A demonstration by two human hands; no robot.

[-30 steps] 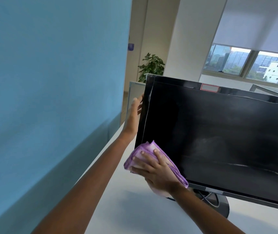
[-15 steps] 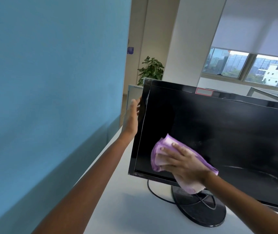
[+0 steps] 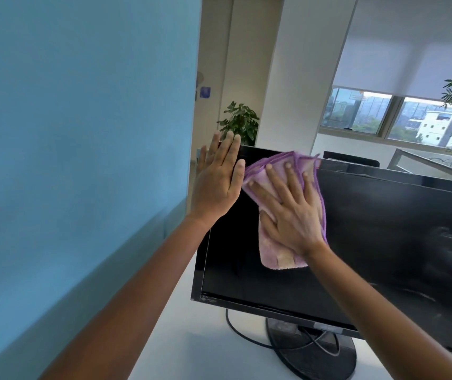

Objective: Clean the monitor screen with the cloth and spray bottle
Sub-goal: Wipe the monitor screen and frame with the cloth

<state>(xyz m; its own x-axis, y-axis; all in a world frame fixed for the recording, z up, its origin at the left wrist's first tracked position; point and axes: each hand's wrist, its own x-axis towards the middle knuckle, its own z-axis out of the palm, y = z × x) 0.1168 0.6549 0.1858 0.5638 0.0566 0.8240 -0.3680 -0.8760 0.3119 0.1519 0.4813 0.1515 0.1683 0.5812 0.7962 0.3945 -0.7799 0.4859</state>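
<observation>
The right hand (image 3: 290,212) lies flat, fingers spread wide, pressing the purple cloth (image 3: 282,253) on the top left part of the black monitor (image 3: 384,242). The left hand (image 3: 216,182) is open at the monitor's top left corner, holding nothing. The monitor stands on a white worktop (image 3: 192,352) beside a blue wall (image 3: 82,133). A black cable (image 3: 236,329) curls by its round stand (image 3: 312,357). A green plant (image 3: 240,122) stands behind.

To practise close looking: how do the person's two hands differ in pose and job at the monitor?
The right hand lies flat with spread fingers, pressing the cloth on the screen; the left hand is bare. The left sits at the monitor top-left corner, fingers together; the right is further in. Both are open, at the upper left.
</observation>
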